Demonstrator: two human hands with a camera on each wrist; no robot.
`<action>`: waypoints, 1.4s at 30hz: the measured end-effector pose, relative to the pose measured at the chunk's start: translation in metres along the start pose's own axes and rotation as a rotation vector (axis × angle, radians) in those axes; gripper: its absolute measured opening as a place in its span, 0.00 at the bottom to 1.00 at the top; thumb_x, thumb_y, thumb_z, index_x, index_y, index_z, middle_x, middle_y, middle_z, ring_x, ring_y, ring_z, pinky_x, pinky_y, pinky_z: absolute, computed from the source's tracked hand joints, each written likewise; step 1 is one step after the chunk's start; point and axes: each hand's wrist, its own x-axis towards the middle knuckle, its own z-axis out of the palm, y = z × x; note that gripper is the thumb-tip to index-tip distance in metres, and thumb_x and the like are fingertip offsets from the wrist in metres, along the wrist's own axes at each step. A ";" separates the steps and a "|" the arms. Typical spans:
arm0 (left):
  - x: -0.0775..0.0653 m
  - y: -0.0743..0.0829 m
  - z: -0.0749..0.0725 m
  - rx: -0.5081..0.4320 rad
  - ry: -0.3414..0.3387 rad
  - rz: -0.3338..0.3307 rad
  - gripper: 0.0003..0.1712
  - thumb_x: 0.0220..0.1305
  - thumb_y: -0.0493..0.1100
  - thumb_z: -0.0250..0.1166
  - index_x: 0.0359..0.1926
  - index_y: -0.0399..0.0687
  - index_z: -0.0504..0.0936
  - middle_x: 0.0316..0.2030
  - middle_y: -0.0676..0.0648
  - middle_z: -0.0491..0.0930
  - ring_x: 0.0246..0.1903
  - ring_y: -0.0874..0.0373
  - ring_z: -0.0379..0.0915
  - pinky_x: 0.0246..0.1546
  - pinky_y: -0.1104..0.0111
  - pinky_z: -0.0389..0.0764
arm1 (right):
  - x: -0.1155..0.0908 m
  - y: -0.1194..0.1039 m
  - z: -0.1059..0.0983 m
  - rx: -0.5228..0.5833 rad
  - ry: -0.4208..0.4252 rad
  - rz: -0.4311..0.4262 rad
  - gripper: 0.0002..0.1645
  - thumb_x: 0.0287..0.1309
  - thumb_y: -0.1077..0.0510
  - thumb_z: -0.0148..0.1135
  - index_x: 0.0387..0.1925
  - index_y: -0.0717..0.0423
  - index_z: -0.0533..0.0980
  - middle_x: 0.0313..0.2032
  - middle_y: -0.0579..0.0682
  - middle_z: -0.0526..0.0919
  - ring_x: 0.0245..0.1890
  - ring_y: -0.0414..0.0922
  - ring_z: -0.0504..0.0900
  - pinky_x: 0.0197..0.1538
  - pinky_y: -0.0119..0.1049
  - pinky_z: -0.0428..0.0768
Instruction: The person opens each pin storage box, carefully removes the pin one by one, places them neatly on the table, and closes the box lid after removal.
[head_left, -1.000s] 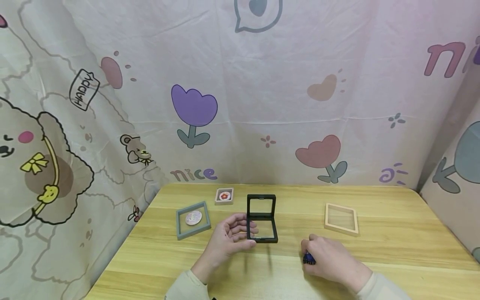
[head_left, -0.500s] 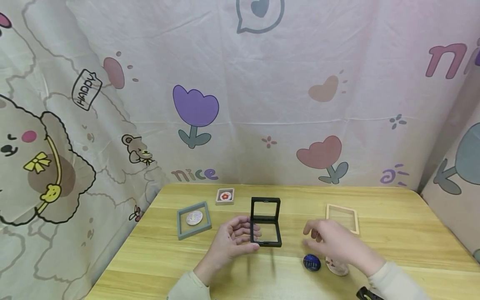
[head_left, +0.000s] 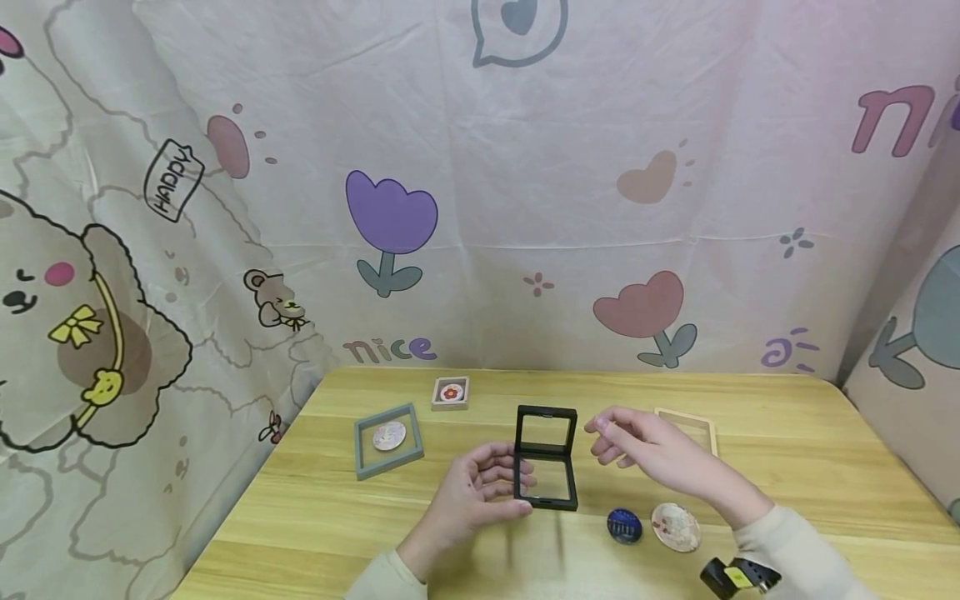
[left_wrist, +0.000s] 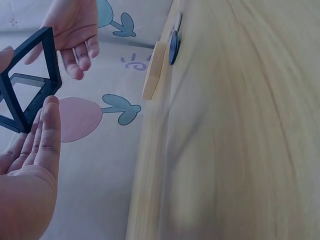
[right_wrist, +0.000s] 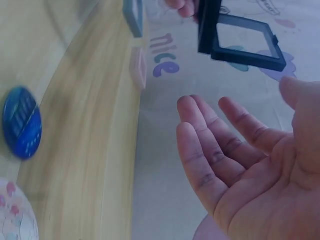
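Observation:
A black hinged display frame (head_left: pixel 543 451) with clear panes stands unfolded above the table. My left hand (head_left: pixel 474 492) grips its left side, thumb at the lower front edge and fingers behind the lower pane. To the right of the frame, my right hand (head_left: pixel 647 443) is raised with fingers loosely bent; in the right wrist view its palm (right_wrist: pixel 260 185) shows nothing held. Below the right hand lie a dark blue round badge (head_left: pixel 624 526) and a pale round badge (head_left: pixel 676 527) with a printed picture.
A grey frame (head_left: pixel 364 472) with a pale round badge lies at left on the wooden table (head_left: pixel 300 533). Behind it stands a small pink frame (head_left: pixel 448 407) with a red-flower badge. A light wooden frame (head_left: pixel 712 437) is partly hidden behind the right hand. A printed cloth (head_left: pixel 487 208) hangs behind.
My right hand has let go of the blue badge, leaving it on the table, and has risen toward the black frame. My left hand has brought the frame slightly right and toward me.

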 end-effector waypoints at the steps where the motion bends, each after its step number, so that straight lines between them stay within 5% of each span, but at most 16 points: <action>1: 0.000 0.000 0.001 0.000 -0.001 0.000 0.41 0.55 0.30 0.79 0.67 0.23 0.70 0.58 0.23 0.80 0.50 0.59 0.88 0.59 0.64 0.89 | 0.001 -0.001 0.000 0.022 -0.009 -0.004 0.24 0.86 0.50 0.45 0.61 0.64 0.78 0.47 0.53 0.91 0.45 0.44 0.91 0.46 0.34 0.91; 9: -0.002 -0.002 0.006 -0.016 -0.012 -0.002 0.40 0.55 0.29 0.79 0.66 0.23 0.71 0.57 0.28 0.83 0.50 0.59 0.88 0.59 0.63 0.89 | 0.005 -0.008 0.004 0.159 -0.052 0.012 0.30 0.88 0.50 0.39 0.64 0.75 0.71 0.51 0.68 0.88 0.50 0.57 0.91 0.50 0.38 0.92; 28: -0.003 -0.002 0.011 -0.008 -0.033 -0.036 0.41 0.55 0.30 0.79 0.67 0.27 0.72 0.61 0.20 0.77 0.50 0.62 0.88 0.58 0.69 0.89 | 0.009 -0.013 0.013 0.147 -0.070 0.077 0.36 0.88 0.45 0.38 0.64 0.72 0.77 0.44 0.55 0.89 0.46 0.47 0.89 0.50 0.38 0.91; 37: -0.001 -0.003 0.010 0.003 -0.029 -0.059 0.41 0.55 0.31 0.80 0.68 0.29 0.72 0.59 0.31 0.82 0.51 0.61 0.87 0.58 0.69 0.89 | 0.011 -0.012 0.014 0.149 -0.075 0.073 0.35 0.88 0.45 0.39 0.62 0.71 0.79 0.44 0.55 0.90 0.46 0.50 0.90 0.50 0.39 0.91; 42: 0.000 -0.005 0.009 -0.003 -0.035 -0.055 0.41 0.55 0.31 0.80 0.68 0.29 0.72 0.61 0.24 0.79 0.51 0.61 0.87 0.58 0.68 0.89 | 0.013 -0.011 0.014 0.142 -0.078 0.053 0.34 0.88 0.46 0.40 0.62 0.72 0.79 0.48 0.58 0.90 0.46 0.52 0.90 0.49 0.37 0.91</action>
